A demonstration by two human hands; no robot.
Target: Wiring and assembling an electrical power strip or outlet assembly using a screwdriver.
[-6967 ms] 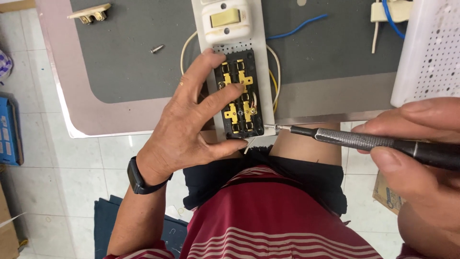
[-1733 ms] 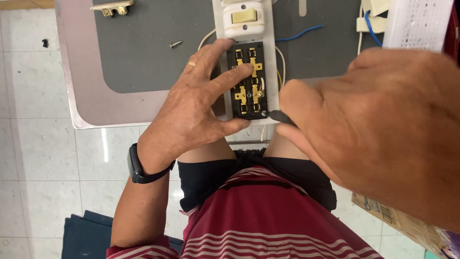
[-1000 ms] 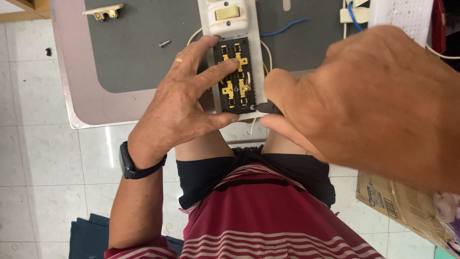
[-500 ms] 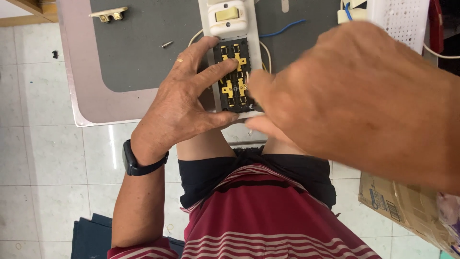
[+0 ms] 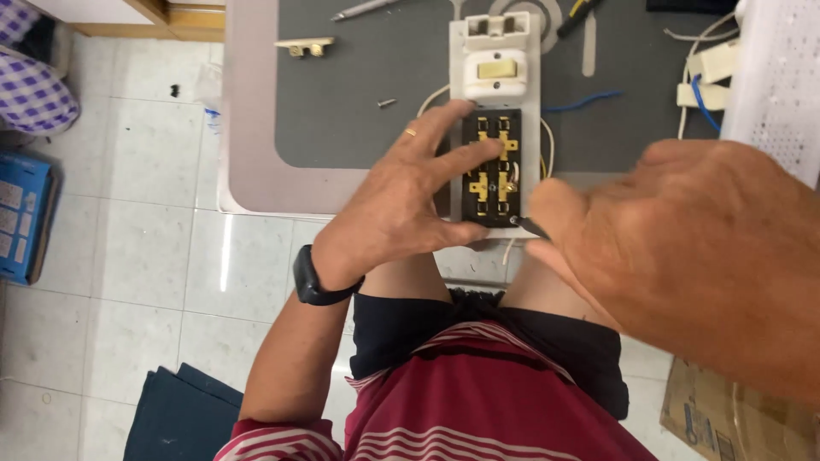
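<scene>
My left hand (image 5: 401,201) lies spread on a white electrical panel (image 5: 500,81) at the near edge of the table, fingers pressing the black socket block with brass contacts (image 5: 493,171). A cream rocker switch (image 5: 497,72) sits above the block on the same panel. My right hand (image 5: 683,256) is close to the camera, closed round a screwdriver. Only the dark tip (image 5: 530,224) of the tool shows, at the block's lower right corner. Yellow and white wires (image 5: 547,145) loop out beside the block.
The grey mat (image 5: 359,77) on the pinkish table (image 5: 248,111) holds a loose screw (image 5: 386,103), a small brass-and-cream part (image 5: 305,46), a blue wire (image 5: 581,102) and tools at the far edge. A white perforated box (image 5: 781,77) stands right. A cardboard box (image 5: 735,418) sits on the floor.
My right hand has shifted a little right and down, so the socket block's lower right corner and the tool tip show again. My left hand keeps its hold on the block.
</scene>
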